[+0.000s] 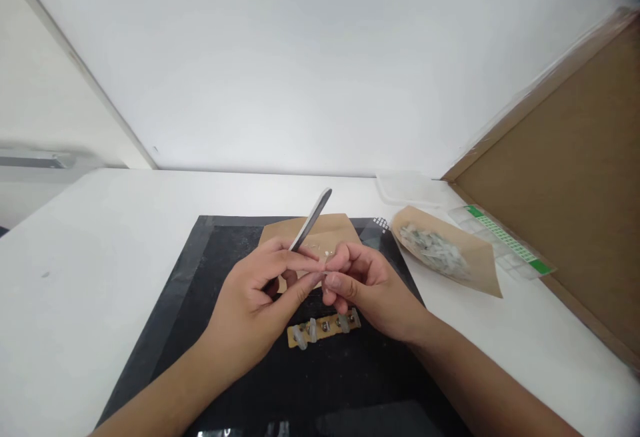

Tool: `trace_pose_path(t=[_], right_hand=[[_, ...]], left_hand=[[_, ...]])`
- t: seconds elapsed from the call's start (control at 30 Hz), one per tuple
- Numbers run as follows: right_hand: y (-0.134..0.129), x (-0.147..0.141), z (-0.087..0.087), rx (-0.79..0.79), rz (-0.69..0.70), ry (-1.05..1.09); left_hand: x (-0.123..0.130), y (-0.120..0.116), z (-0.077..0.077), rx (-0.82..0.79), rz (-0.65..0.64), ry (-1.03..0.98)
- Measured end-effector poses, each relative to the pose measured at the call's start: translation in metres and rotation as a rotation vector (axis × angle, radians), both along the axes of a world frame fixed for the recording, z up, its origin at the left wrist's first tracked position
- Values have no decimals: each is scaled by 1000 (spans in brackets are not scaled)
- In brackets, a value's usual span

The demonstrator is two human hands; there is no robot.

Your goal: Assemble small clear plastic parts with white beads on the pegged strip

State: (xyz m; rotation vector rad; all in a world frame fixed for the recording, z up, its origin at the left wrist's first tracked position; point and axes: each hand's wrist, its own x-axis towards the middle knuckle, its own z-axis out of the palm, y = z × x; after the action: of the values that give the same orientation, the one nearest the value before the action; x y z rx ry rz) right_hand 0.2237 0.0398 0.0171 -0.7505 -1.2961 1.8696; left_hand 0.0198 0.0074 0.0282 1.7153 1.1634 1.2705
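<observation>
Left hand (265, 283): thumb and forefinger are brought together, tips pressed on one end of a small pale piece (325, 273). Right hand (367, 287): thumb and forefinger are likewise clamped on the piece, from the opposite side. The piece is held at the meeting point of both sets of fingertips and is mostly covered by them; its full shape cannot be told.

Tool (311, 220), one, flat, black and white: gripped in the left hand, its upper end tilted up and to the right, its lower part partly hidden by the fingers.

Yellow strip (334, 324), one: laid on the black mat (310, 383), just below the fingertips as seen; several clear pieces (300, 337) and small round metal parts are set along it.

Brown paper (280, 231), one: placed on the mat behind the hands, partly covered by them.

Paper tray (480, 267), one: set to the right, filled with pale slivers (435, 250). Beside it, a clear case (505, 240) marked with a green label is placed.
</observation>
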Motion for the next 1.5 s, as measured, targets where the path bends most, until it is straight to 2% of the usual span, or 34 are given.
trace_pose_path(t=[0.13,0.27,0.53,0.63,0.83,0.97,1.1,1.17,1.23,1.33,1.5], right_hand=[[1,2,-4,-16,-3,58],[1,1,-4,23,-33,57],[-11,-2,5,526,-298,-104],[-12,0,5,629,-372,-213],[-7,5,6,599,-400,-249],[-4,10,11,733,-435,-390],[-4,13,15,863,-440,-510],[-4,13,15,925,-444,-581],[-4,11,14,991,-441,-652],[-4,8,11,1082,-457,-735],[-2,5,6,1249,-496,-899]], left_hand=[[-1,-1,-2,137,12,73],[-1,-1,-2,150,18,65],[1,-4,-1,206,40,97],[2,-3,-2,236,62,148],[-2,-3,-6,238,152,467],[-4,-6,-6,248,269,653],[-4,-5,-6,210,278,781],[-4,-5,-6,241,263,839],[-3,-5,-6,327,247,835],[-2,-7,-6,393,223,688],[4,-12,-6,284,148,375]])
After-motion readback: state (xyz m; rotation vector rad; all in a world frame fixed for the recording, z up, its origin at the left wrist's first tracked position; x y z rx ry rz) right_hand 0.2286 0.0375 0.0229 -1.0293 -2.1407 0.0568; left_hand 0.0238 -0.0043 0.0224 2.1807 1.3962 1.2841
